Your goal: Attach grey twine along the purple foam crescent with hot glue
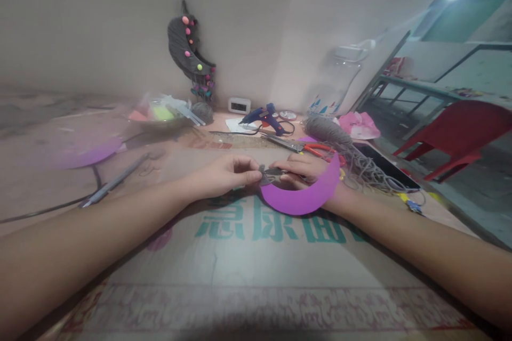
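Note:
A purple crescent cut-out (300, 200) hangs just over the mat, its left tip wrapped in grey yarn (267, 175). Thumb and forefinger of my left hand (234, 173) pinch the crescent at that wrapped tip. Inside its curve, my right hand (302, 167) has bent fingers closed on a strand or small bundle of the grey yarn. The crescent's other tip rises in front of my right wrist. How the yarn runs between my fingers is partly hidden.
Beyond my hands lie red-handled scissors (316, 148), a blue glue gun (266, 117) and a small white clock (239, 105). A yarn skein (328, 130) trails loose strands over a dark tablet (384, 165). At left are a bowl (160, 120) and a grey pen-like tool (116, 180).

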The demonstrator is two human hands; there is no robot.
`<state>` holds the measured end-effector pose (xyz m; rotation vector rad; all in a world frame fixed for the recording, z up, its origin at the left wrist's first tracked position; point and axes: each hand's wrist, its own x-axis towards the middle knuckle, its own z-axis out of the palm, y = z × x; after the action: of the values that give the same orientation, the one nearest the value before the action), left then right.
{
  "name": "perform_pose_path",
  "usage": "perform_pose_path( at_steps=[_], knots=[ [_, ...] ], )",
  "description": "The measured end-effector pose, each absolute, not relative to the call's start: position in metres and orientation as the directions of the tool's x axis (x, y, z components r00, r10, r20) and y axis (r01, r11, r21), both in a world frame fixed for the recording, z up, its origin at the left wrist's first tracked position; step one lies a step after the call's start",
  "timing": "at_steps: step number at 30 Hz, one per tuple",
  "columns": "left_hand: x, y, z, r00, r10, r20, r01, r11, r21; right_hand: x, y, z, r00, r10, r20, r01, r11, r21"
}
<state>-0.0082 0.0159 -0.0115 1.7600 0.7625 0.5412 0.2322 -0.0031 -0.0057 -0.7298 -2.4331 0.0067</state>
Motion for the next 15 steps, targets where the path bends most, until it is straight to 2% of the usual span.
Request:
perform_pose_path(
  at_steps=[9,15],
  knots=[
    [-0.0071,0.0155,-0.0132,0.688,0.726,0.008,0.22,-0.218,0.951,0.2326,-0.0052,-0.0051,-0.663,0.504,0.554,0.504,0.847,-0.168],
    [-0.0073,0.0164,-0.0124,0.688,0.726,0.023,0.224,-0.242,0.944,0.2301,-0.0111,0.0031,-0.578,0.619,0.531,0.563,0.774,-0.29]
  ],
)
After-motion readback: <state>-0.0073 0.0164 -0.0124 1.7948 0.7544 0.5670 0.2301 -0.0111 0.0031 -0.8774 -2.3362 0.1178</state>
